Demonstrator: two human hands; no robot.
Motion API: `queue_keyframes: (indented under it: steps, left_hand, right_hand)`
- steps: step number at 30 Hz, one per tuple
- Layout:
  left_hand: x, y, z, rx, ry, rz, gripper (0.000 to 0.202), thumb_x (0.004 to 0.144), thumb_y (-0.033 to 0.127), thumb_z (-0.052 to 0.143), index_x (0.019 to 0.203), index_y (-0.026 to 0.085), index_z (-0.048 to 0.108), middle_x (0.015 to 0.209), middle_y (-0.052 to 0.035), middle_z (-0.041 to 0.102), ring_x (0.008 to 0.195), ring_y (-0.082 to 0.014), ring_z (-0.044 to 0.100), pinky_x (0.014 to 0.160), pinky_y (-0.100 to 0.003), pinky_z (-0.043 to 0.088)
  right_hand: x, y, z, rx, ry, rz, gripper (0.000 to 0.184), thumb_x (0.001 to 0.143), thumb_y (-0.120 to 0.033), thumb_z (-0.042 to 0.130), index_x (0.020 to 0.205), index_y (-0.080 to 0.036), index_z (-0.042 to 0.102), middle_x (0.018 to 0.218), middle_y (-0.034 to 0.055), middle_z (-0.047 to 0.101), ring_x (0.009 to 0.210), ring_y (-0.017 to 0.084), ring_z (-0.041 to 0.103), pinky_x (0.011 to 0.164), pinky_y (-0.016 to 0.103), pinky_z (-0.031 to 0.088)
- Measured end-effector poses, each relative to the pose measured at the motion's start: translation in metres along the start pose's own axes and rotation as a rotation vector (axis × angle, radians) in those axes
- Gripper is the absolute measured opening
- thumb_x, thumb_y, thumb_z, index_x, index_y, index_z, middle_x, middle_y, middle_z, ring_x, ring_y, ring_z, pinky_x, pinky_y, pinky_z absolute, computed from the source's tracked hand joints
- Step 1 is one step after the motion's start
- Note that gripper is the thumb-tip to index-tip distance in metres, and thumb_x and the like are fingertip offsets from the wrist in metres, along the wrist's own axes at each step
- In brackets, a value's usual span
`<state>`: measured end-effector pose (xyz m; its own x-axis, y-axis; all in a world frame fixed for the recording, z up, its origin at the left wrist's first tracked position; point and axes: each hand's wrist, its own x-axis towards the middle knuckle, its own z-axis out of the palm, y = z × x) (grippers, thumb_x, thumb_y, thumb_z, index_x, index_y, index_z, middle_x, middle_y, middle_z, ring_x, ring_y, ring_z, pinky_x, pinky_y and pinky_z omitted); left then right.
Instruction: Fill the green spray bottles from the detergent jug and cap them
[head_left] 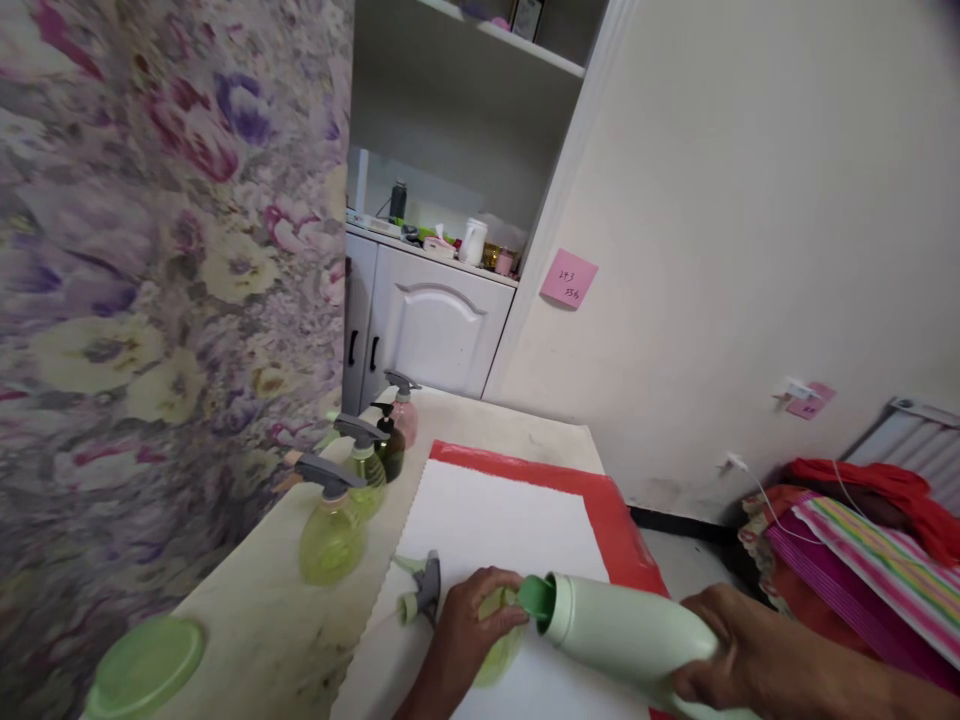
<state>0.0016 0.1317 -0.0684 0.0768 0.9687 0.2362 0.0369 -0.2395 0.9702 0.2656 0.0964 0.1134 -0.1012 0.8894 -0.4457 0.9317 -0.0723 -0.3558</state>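
Note:
My right hand (720,650) grips a pale green bottle (630,630), tilted nearly level with its open mouth facing left. Around the upper part of a clear yellow-green spray bottle body (495,660), my left hand (476,610) is closed, fingers near its neck. A green funnel-like piece (534,597) sits between my left fingertips and the pale bottle's mouth; its exact shape is partly hidden. To the left of my left hand, a grey spray head (427,588) lies loose on the white sheet (495,515).
Spray bottles (334,540) with grey heads and a dark pump bottle (390,445) line the table's left side. A green lid-like dish (146,665) lies at the near left. Red material (622,530) borders the white sheet. Behind stand a white cabinet (435,320) and a wall.

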Motion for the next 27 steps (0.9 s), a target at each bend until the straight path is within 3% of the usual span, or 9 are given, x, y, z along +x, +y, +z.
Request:
queue_keyframes:
  steps: [9, 27]
  left_hand:
    - [0.0008, -0.0010, -0.0009, -0.010, -0.003, -0.003, 0.019, 0.068, 0.027, 0.074, 0.085, 0.019, 0.076, 0.089, -0.0060, 0.077, 0.090, -0.0267, 0.068, 0.086, -0.034, 0.049]
    - [0.0007, -0.0058, -0.0005, -0.034, -0.009, -0.006, 0.021, 0.067, 0.027, 0.077, 0.086, 0.019, 0.076, 0.089, -0.0056, 0.076, 0.089, -0.0261, 0.067, 0.085, -0.033, 0.047]
  right_hand:
    - [-0.0019, -0.0052, -0.0009, -0.027, 0.009, 0.005, 0.022, 0.067, -0.036, 0.069, 0.073, -0.015, 0.068, 0.061, -0.0015, 0.059, 0.047, 0.007, 0.048, 0.036, 0.016, 0.029]
    - [0.0006, -0.0089, -0.0043, -0.087, -0.034, 0.018, 0.028, 0.066, -0.035, 0.067, 0.085, -0.014, 0.066, 0.060, -0.0025, 0.055, 0.048, 0.008, 0.047, 0.035, 0.016, 0.029]
